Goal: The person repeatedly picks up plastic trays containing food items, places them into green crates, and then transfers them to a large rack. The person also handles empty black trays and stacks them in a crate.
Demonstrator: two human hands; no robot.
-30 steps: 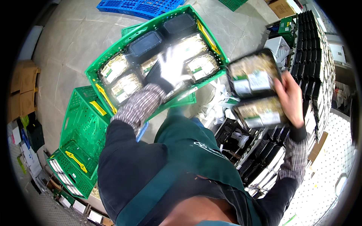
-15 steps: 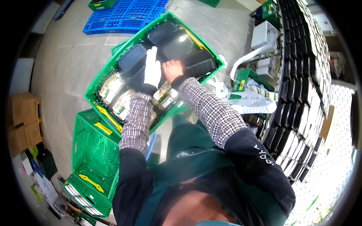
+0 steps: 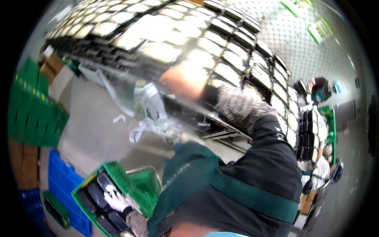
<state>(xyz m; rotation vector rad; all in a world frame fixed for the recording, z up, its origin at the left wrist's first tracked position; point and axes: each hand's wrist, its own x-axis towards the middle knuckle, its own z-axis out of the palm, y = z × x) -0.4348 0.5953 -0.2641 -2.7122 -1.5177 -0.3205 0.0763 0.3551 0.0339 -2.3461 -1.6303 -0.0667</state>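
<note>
we have our gloved left hand [image 3: 115, 200], fingers spread, over the black trays [image 3: 96, 194] in the green crate [image 3: 115, 173]. our bare right hand [image 3: 184, 80] blurs at the near edge of the stacked packs [image 3: 233, 60], beside white strips [image 3: 152, 104]; we cannot tell whether it pinches one.

Glossy plastic trays [image 3: 94, 194], plastic crate [image 3: 113, 170], cloth sleeve [image 3: 240, 106]
</note>
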